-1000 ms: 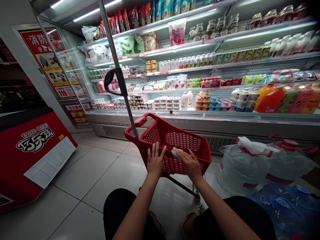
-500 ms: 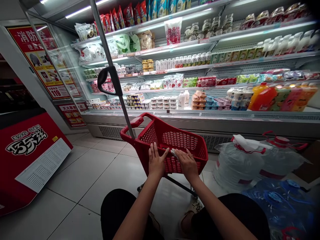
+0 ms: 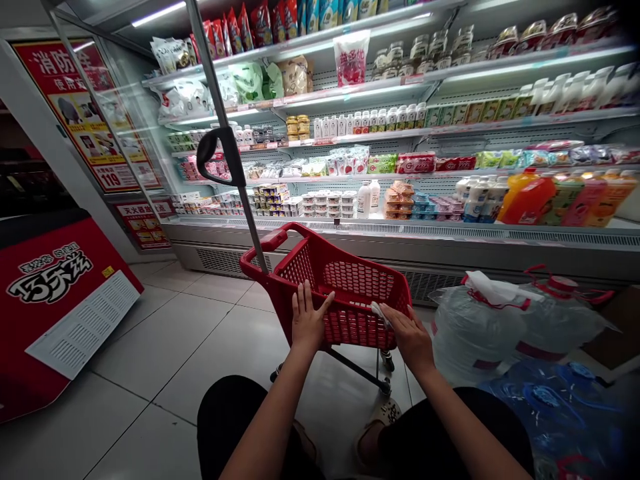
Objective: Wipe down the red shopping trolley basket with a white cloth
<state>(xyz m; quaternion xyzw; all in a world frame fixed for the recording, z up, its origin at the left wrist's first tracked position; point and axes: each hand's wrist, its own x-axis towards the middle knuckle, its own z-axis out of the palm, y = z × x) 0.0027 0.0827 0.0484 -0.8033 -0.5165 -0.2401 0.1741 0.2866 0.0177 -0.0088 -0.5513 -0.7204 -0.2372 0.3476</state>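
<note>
A red plastic shopping cart [image 3: 345, 273] with a perforated basket stands right before my knees. My left hand [image 3: 307, 325] lies on the near side of the basket by its top rim, fingers spread and thumb apart. My right hand [image 3: 411, 339] presses a crumpled white wipe [image 3: 379, 313] against the same rim near the right corner. Only a small part of the wipe shows past the fingertips. The cart's grey pole with a black loop handle [image 3: 220, 157] rises from the left end. Inside the basket I make out nothing but red plastic.
A lit refrigerated shelf [image 3: 340, 230] full of dairy and drinks runs behind the cart. Large bagged water bottles [image 3: 480, 327] and blue water jugs [image 3: 555, 407] stand on the right. A red freezer [image 3: 60, 320] is at the left on the tiled floor [image 3: 165, 360].
My right hand has slid to the right along the basket rim, carrying the white wipe with it. The left hand stays spread at nearly the same spot.
</note>
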